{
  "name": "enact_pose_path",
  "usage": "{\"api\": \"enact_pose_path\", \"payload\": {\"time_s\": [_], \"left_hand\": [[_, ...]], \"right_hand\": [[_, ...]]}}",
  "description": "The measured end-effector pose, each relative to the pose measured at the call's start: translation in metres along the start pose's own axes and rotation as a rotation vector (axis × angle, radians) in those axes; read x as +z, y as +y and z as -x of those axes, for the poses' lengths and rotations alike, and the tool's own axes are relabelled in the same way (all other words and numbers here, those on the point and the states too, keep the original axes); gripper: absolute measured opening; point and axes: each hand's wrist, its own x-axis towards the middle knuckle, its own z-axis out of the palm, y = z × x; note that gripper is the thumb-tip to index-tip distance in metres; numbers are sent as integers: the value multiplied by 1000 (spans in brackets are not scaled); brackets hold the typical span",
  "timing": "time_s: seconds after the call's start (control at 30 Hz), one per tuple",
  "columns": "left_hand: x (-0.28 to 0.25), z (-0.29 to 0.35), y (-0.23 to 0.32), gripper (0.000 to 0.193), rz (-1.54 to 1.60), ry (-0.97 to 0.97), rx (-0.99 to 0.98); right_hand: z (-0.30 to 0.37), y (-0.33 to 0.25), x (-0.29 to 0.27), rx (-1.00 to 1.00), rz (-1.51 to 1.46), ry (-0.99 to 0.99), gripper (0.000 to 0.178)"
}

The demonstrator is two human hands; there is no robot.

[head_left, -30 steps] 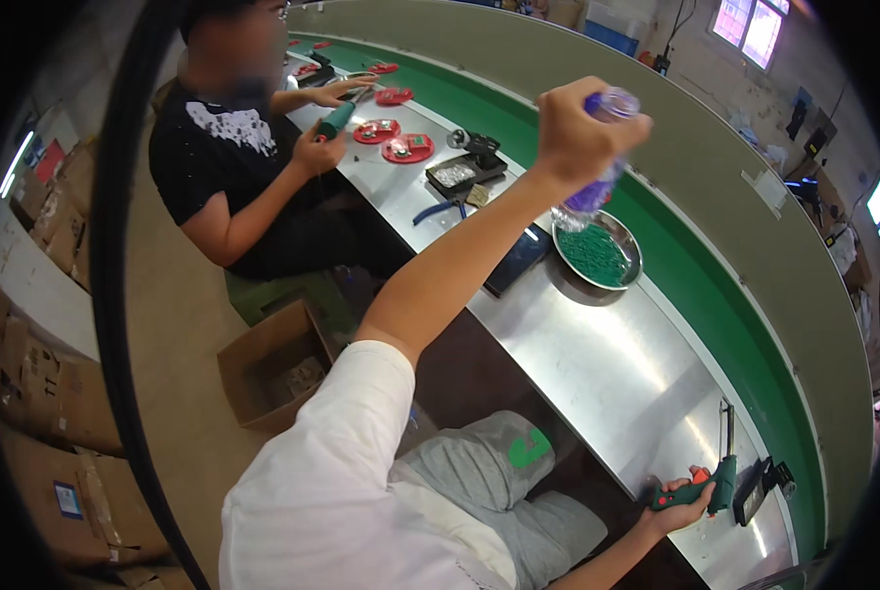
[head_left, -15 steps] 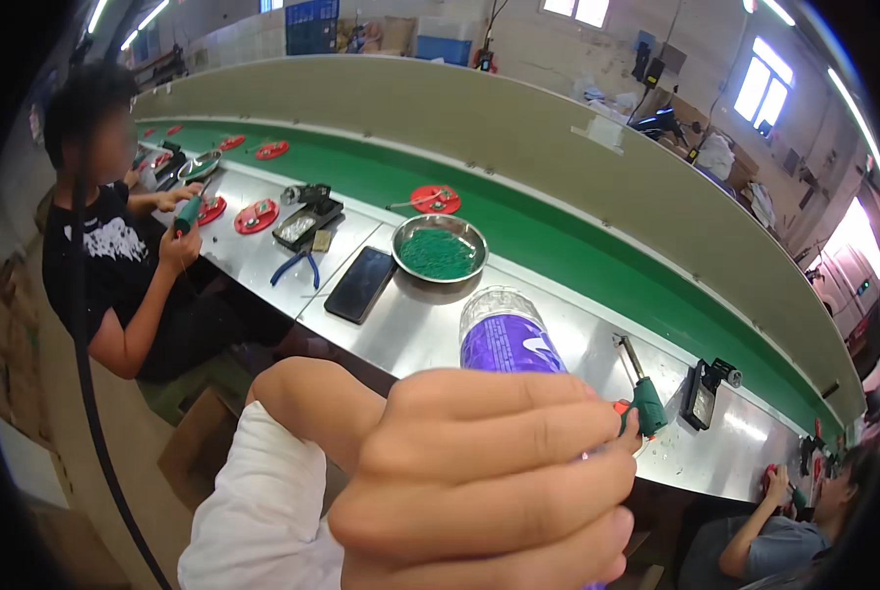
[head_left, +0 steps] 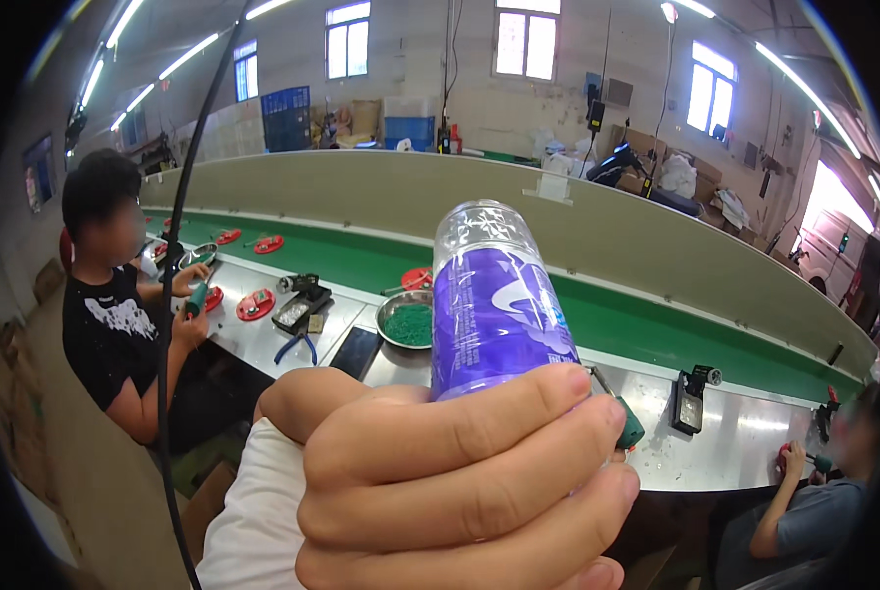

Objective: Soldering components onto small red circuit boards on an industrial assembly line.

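Note:
My left hand (head_left: pixel 459 482), its arm in a white sleeve, has its fingers wrapped round a clear plastic bottle (head_left: pixel 504 315) with a purple label. The bottle is tilted, and the rounded clear end stands up and away from me; the other end is hidden by my hand. Behind my left fingers, a sliver of my right hand (head_left: pixel 618 455) shows beside the green handle of a soldering iron (head_left: pixel 630 425). Most of that hand is covered. The iron's metal shaft points up and to the left, over the metal tabletop (head_left: pixel 735 457).
Left of the bottle are a steel bowl (head_left: pixel 407 334) of green pieces, a black phone (head_left: pixel 357 351), blue pliers (head_left: pixel 296 346) and an iron stand (head_left: pixel 300 307). Another stand (head_left: pixel 690 403) is to the right. Co-workers sit at left (head_left: pixel 115 305) and right (head_left: pixel 819 511).
The view has tilted up, showing more wall and windows. The bottle has come up higher in the picture, with more of its label visible. My right hand is now more hidden.

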Motion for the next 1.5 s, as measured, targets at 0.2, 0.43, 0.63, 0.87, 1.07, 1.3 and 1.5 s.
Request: {"api": "enact_pose_path", "payload": {"time_s": [0.2, 0.43, 0.63, 0.87, 1.07, 1.3, 1.5], "left_hand": [[2, -13, -8, 24, -47, 78, 117], [-1, -19, -18, 26, -11, 67, 179], [-12, -19, -21, 27, 0, 0, 214], [-26, -16, -27, 26, 11, -61, 201], [-32, -10, -24, 26, 0, -67, 142], [-42, 2, -26, 27, -30, -73, 120], [-28, 28, -18, 30, -41, 63, -61]], "right_hand": [[-2, 3, -3, -21, 25, -7, 26], [-2, 3, -5, -41, 12, -14, 26], [1, 0, -5, -14, 19, -21, 28], [-1, 1, 0, -30, 1, -16, 30], [0, 3, 2, -48, 12, -19, 31], [5, -1, 2, -18, -2, 7, 33], [7, 0, 2, 14, 33, 34, 35]]}}
